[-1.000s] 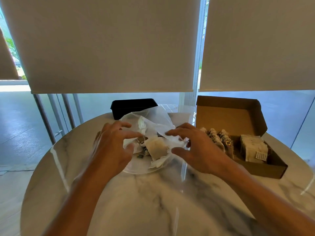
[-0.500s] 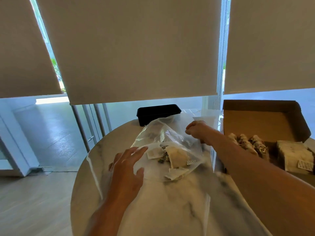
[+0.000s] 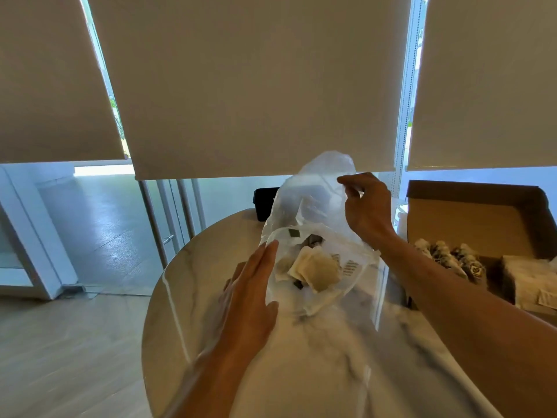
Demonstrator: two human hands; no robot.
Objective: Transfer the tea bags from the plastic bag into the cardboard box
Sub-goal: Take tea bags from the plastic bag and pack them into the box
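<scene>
Plastic bag (image 3: 313, 212) mid-table (image 3: 316, 357), tea bags (image 3: 316, 268) inside; cardboard box (image 3: 482, 218) right; tray (image 3: 263, 203) behind bag.

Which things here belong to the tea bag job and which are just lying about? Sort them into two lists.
Part of the job:
- plastic bag, pinched and lifted by the right hand
- tea bags inside it
- cardboard box, open, some tea bags already in it
- left hand, flat against the bag's side

Lying about:
- black container behind the bag
- marble table
</scene>
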